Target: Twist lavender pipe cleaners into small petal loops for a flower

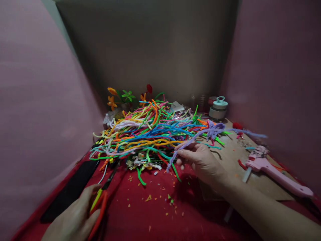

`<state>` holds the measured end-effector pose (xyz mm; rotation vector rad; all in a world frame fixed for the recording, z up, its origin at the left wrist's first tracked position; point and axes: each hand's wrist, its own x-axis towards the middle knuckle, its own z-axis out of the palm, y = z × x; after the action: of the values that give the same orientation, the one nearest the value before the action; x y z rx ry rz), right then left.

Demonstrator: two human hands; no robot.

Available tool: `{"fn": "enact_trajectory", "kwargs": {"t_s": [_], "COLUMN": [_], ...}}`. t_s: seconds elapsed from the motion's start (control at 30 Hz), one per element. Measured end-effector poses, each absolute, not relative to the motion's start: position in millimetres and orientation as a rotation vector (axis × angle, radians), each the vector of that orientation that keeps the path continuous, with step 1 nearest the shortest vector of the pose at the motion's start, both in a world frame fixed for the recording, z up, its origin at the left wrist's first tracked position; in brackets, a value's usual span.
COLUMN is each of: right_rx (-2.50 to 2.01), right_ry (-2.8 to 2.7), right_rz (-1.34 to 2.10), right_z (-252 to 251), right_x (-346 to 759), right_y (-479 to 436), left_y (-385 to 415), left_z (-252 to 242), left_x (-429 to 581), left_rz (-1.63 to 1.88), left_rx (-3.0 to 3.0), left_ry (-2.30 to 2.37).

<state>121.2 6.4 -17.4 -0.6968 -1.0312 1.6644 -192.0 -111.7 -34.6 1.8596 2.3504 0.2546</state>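
Observation:
My left hand [77, 214] is closed round the red and yellow handles of a pair of scissors [99, 204], whose dark blades point up towards the pile. In my right hand [198, 159] a fuzzy lavender pipe cleaner [185, 143] is pinched between thumb and fingers. Its short end hangs down to the left, and the long part arcs away to the right. Behind both hands spreads a large heap of pipe cleaners [147, 134] in many colours. A bunched purple pipe-cleaner piece [215, 129] sits just beyond my right hand.
A pink glue gun [278, 175] lies on a brown board [233, 167] at the right. Pipe-cleaner flowers [128, 95] and a teal-lidded jar [218, 108] stand at the back. A black flat object [71, 189] is at the left. Coloured scraps dot the red cloth [140, 214].

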Motion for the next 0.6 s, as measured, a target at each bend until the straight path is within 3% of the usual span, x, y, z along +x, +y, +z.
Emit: {"fn": "enact_trajectory", "kwargs": {"t_s": [0.17,0.4,0.6], "right_rx": [-0.662,-0.637,-0.654], "right_ry": [-1.002,-1.027,-1.041], "right_rz": [1.656,1.624,1.609], "right_z": [-16.3,-19.1,-17.8], "right_x": [119.3,121.4,121.7], "right_y": [2.3,4.6,2.8], "left_y": [-104.2,-94.2,-106.3], "left_z": [-17.4,-13.3,-33.9], "left_x": [-151.5,-144.6,-179.0], "left_rz": [0.232,-0.212,0.057], "left_rx": [2.026,2.067,2.193], "left_ry": [2.202,2.295,2.198]}}
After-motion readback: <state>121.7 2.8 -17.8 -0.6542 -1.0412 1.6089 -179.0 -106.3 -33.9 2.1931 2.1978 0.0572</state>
